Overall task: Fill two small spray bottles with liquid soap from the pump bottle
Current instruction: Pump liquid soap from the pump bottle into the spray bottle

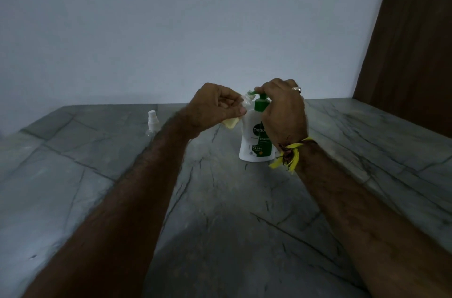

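Grey marble counter [244,224]: pump bottle [254,136] between both hands.

Plain domestic room: grey veined stone counter [73,175] against 1 bare pale wall [171,28], brown wooden panel [415,41] at right.

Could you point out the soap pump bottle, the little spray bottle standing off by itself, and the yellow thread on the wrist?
Soap pump bottle [254,141]: head view, on its white labelled body.
Spray bottle [152,121]: head view, on its white sprayer top.
Yellow thread [292,153]: head view, on the knotted strands at the right wrist.
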